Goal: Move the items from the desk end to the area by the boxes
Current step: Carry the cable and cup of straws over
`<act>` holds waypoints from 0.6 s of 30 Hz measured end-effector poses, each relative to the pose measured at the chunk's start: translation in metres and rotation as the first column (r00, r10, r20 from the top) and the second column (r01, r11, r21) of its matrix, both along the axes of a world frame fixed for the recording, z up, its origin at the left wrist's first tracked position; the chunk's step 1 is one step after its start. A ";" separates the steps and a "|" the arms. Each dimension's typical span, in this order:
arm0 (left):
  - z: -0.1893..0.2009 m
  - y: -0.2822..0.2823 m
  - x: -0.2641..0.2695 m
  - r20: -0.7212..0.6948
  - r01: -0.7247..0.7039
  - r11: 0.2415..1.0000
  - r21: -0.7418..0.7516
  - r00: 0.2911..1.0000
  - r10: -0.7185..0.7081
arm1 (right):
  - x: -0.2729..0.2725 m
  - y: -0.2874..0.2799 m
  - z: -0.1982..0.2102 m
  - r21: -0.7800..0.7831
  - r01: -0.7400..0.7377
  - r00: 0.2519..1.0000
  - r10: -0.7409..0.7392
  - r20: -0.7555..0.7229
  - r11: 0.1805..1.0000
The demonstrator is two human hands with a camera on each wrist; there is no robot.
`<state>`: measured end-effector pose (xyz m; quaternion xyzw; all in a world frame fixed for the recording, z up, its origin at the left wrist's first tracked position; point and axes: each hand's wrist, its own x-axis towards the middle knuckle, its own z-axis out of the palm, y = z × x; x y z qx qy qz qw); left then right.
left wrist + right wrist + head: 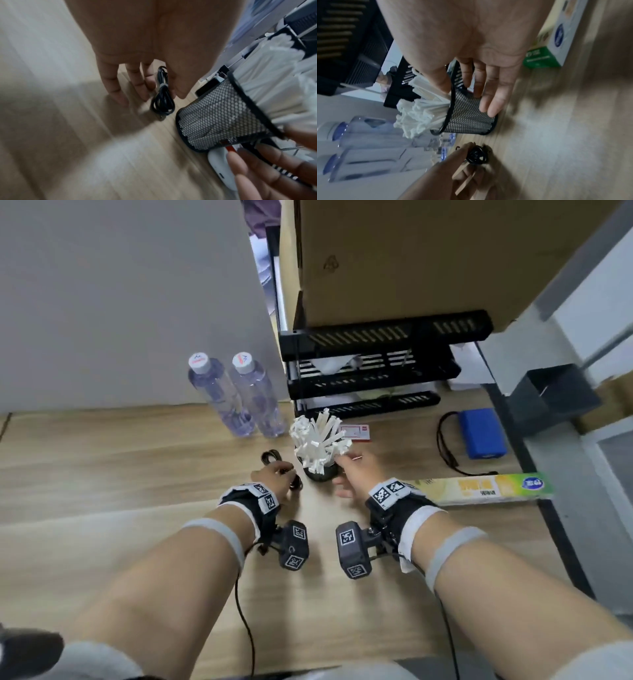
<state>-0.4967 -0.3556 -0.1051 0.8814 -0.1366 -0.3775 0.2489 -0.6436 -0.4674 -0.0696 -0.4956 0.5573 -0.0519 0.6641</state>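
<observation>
Standing upright on the tabletop (137, 474) between both hands: mesh cup (467, 121). Right hand (352, 470) nearer, straight fingers (494, 102) touching the cup wall, gripping nothing. Left hand (270, 474) spread, empty, over coiled cable (162, 100).

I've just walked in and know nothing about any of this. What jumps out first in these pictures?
Probably the black mesh cup bristling with white strips, mid-desk, with the right hand open beside it. Left of it, the left hand hangs over a coiled black cable. Behind stand two water bottles and a big cardboard box on a black rack.
</observation>
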 end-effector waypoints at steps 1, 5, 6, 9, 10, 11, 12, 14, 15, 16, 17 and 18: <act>-0.004 0.000 0.000 0.030 -0.026 1.000 0.009 0.999 0.026 | 0.002 -0.002 -0.004 -0.027 -0.020 1.000 0.020 -0.012 0.999; -0.009 0.011 -0.001 0.107 -0.070 0.997 0.035 0.992 0.066 | 0.013 -0.006 -0.009 -0.100 -0.129 0.990 0.122 -0.078 0.987; -0.007 0.017 -0.002 0.119 -0.098 0.995 0.033 0.989 0.093 | 0.017 -0.007 -0.010 -0.108 -0.145 0.988 0.137 -0.073 0.984; -0.003 0.039 -0.001 0.142 -0.227 0.973 0.036 0.965 0.220 | 0.026 -0.008 -0.015 -0.225 -0.246 0.964 0.215 -0.153 0.943; -0.001 0.047 0.001 0.139 -0.272 0.962 0.034 0.954 0.265 | 0.029 -0.007 -0.014 -0.252 -0.274 0.955 0.233 -0.183 0.928; 0.001 0.055 0.003 0.122 -0.313 0.950 0.027 0.944 0.307 | 0.033 -0.003 -0.012 -0.256 -0.293 0.949 0.248 -0.196 0.921; 0.004 0.065 0.006 0.098 -0.343 0.939 0.016 0.935 0.340 | 0.037 0.003 -0.009 -0.256 -0.315 0.943 0.270 -0.196 0.914; 0.009 0.087 0.013 0.043 -0.413 0.910 -0.021 0.909 0.414 | 0.049 0.021 0.000 -0.264 -0.358 0.930 0.318 -0.182 0.896; 0.016 0.100 0.017 0.030 -0.445 0.895 -0.040 0.894 0.446 | 0.057 0.032 0.006 -0.257 -0.379 0.924 0.347 -0.162 0.889; 0.025 0.114 0.021 0.025 -0.477 0.877 -0.059 0.878 0.479 | 0.065 0.044 0.013 -0.260 -0.411 0.911 0.382 -0.157 0.874; 0.028 0.129 0.028 0.004 -0.513 0.855 -0.073 0.857 0.515 | 0.073 0.057 0.019 -0.272 -0.448 0.894 0.419 -0.160 0.852; 0.034 0.147 0.035 -0.021 -0.543 0.834 -0.093 0.839 0.544 | 0.081 0.072 0.027 -0.292 -0.479 0.878 0.450 -0.163 0.828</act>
